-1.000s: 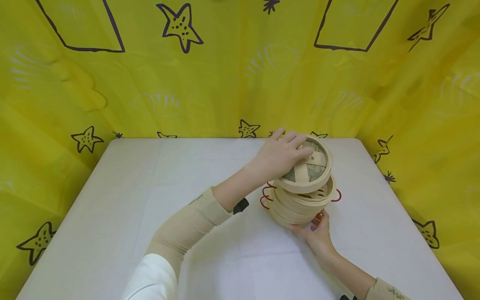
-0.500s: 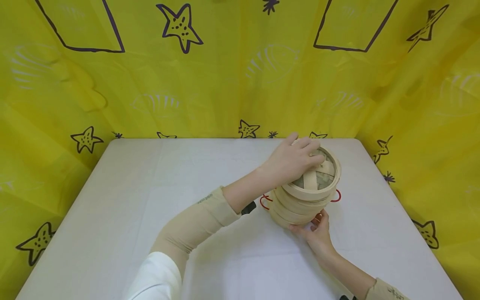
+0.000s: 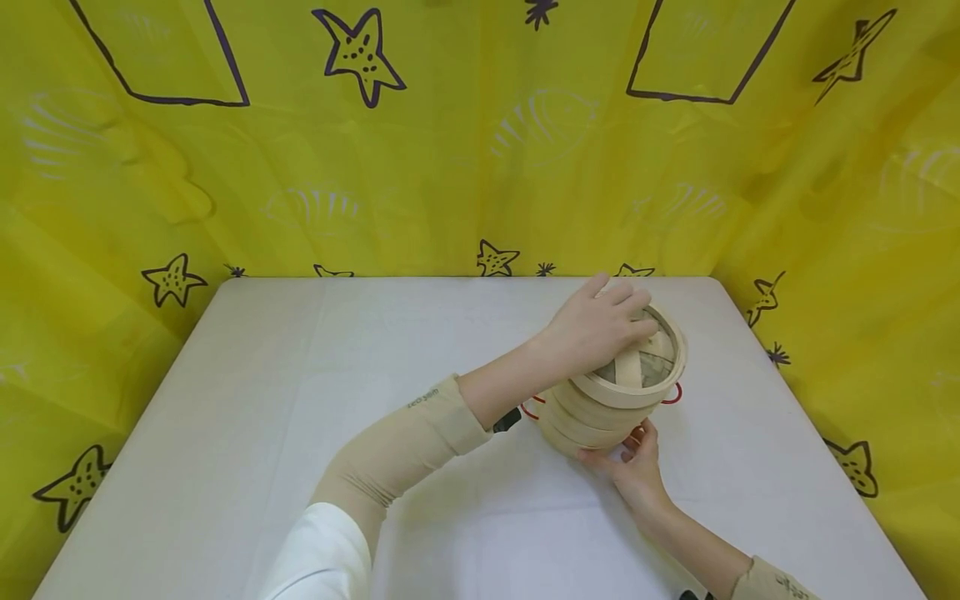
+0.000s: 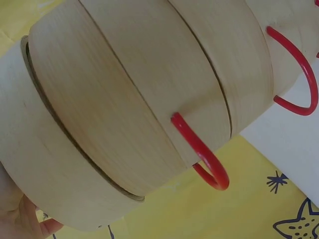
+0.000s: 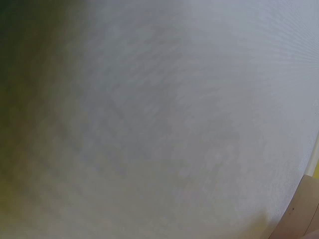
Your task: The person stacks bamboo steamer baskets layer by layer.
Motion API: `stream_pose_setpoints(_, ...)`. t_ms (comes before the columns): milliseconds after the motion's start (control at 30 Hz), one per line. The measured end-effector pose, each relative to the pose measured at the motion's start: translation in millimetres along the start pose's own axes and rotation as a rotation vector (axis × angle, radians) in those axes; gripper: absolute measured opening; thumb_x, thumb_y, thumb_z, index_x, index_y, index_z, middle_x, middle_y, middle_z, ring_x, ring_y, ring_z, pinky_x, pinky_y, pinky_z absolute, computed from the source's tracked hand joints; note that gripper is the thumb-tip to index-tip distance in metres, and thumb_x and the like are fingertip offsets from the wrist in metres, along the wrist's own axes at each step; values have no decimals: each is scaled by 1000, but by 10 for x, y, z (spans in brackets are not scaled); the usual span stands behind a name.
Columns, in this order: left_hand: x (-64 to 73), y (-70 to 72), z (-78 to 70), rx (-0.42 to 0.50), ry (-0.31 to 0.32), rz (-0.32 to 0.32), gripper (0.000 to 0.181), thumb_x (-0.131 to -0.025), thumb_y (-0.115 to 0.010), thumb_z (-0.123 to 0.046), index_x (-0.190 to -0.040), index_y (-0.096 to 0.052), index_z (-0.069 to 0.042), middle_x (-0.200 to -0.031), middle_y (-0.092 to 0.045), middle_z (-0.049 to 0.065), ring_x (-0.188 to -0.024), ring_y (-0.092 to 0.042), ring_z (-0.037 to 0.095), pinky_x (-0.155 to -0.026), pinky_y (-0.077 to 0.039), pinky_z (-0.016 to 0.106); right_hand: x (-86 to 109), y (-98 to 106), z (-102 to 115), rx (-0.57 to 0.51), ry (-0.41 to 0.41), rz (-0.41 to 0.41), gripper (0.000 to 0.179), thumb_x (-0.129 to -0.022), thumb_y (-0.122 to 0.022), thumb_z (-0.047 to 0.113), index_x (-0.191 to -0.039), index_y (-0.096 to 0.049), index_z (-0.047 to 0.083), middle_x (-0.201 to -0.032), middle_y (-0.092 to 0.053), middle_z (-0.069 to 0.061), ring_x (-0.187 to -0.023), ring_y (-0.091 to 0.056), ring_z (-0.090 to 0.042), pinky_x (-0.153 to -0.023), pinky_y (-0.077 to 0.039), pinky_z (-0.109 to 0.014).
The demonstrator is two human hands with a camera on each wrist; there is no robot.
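A stacked bamboo steamer (image 3: pixel 592 427) with red loop handles stands on the right part of the table. Its round lid (image 3: pixel 628 369), with woven top and crossed strips, sits on the uppermost tier, shifted a little to the right. My left hand (image 3: pixel 600 329) grips the lid from above; its palm side is hidden. Low on the stack, my right hand (image 3: pixel 633 475) holds the bottom tier between thumb and fingers. The left wrist view shows the lid (image 4: pixel 50 144) at the end of the tiers (image 4: pixel 149 74), a thin dark gap along its rim. The right wrist view is mostly blurred pale surface.
White cloth covers the table (image 3: pixel 337 350). A yellow curtain (image 3: pixel 450 167) with starfish drawings surrounds its back and sides. One red handle (image 3: pixel 673 393) juts out right of the stack, and others (image 3: pixel 531 408) stick out on the left, near the left wrist.
My left hand has carried the lid right and down, from tilted above the open top tier to resting over it. The right hand has stayed in place on the bottom tier.
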State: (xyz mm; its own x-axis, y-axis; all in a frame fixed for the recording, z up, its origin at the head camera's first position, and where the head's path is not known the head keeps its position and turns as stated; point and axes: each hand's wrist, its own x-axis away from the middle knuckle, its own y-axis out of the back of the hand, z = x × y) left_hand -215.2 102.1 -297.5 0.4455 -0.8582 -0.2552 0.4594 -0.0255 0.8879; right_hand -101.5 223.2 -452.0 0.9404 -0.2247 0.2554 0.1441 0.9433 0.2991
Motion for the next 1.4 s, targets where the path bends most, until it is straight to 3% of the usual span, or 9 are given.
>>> stream_pose_setpoints(567,-15,-5,-36,-11,-16,76,27,-99,-31,-34,-116,-52,-34,-124,-43,-7,-114,-38,12,-104,-26,39,11,-5,12,-12,2,6,103,-73,-75,12,-142,2,5,-137,-15,-20,-122,-22,-31,-99,-22,-38)
stream_pose_setpoints(1400,8,-23,-32,-16,8,55,28,-98,-33,-39,-118,-50,-34,-117,-46,-7,-108,-40,12,-98,-29,35,2,-2,5,-7,-2,11,105,-73,-75,12,-142,4,5,-137,-15,-20,-122,-22,-31,-99,-22,-38)
